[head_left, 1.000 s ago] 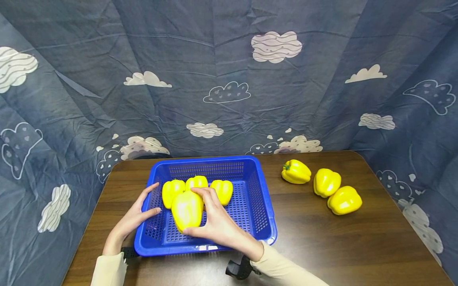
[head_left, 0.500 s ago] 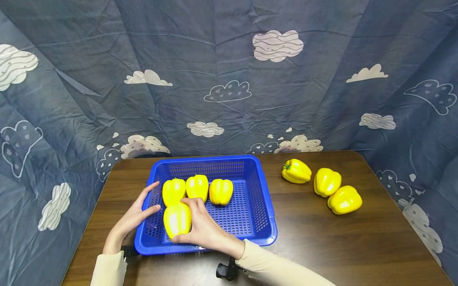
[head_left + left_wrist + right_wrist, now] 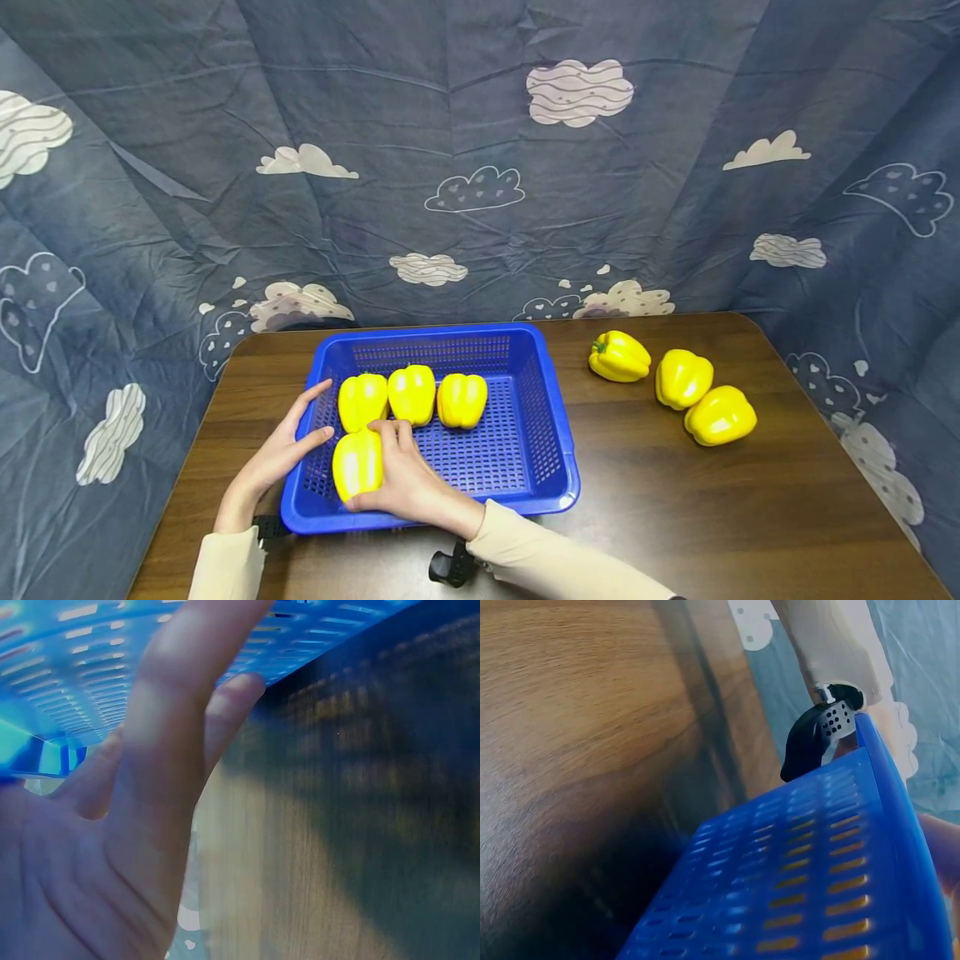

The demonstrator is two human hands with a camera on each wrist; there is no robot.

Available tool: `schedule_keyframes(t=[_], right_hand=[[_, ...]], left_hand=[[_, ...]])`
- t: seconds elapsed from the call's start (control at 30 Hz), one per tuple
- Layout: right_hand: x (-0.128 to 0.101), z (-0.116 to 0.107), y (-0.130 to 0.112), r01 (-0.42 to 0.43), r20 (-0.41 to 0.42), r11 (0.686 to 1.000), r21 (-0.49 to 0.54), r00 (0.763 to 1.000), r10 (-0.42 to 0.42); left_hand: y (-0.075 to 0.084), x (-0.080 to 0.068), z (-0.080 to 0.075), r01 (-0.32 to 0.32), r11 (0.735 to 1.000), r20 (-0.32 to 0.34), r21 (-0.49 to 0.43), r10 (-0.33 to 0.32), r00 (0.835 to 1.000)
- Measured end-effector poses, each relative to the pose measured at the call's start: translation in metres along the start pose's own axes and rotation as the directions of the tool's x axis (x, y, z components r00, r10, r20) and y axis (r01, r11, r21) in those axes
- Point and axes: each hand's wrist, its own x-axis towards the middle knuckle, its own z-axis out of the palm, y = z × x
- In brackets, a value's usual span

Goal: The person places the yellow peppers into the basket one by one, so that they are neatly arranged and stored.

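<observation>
My right hand (image 3: 408, 477) grips a yellow bell pepper (image 3: 357, 465) in the front left corner of the blue plastic basket (image 3: 562, 454). Fingers lie on top of this pepper and the thumb sits at its near side. Behind it, inside the basket, stand three more yellow bell peppers in a row: left (image 3: 363, 402), middle (image 3: 412, 395) and right (image 3: 462, 401). My left hand (image 3: 279, 454) rests at the basket's left rim, thumb and forefinger reaching over it. In the left wrist view its fingers (image 3: 169, 712) extend nearly straight beside the slotted wall. The right wrist view hides the held pepper behind the basket wall.
On the right of the brown wooden table (image 3: 637, 500) lie three more yellow bell peppers: one near the back (image 3: 619, 357), one in the middle (image 3: 683, 379), one nearer (image 3: 721, 416). A blue cloud-print curtain (image 3: 480, 242) hangs behind the table.
My right hand has carried the bell pepper left and down to the basket's front left corner. The row behind it is now more exposed. My left hand has stayed at the rim.
</observation>
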Motion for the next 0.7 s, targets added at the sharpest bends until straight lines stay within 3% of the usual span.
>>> schedule_keyframes(t=[0.43,0.7], right_hand=[[0.0041,0.0070,-0.0024,-0.023,0.034,0.999,0.033,0.999,0.022],[0.0030,0.0038,-0.0010,-0.022,0.039,0.999,0.037,0.999,0.020]], left_hand=[[-0.0046,0.0005,-0.0008,-0.030,1.000,0.012,0.006,0.030,0.999],[-0.0047,-0.0004,0.0006,-0.008,1.000,0.007,-0.007,0.008,1.000]])
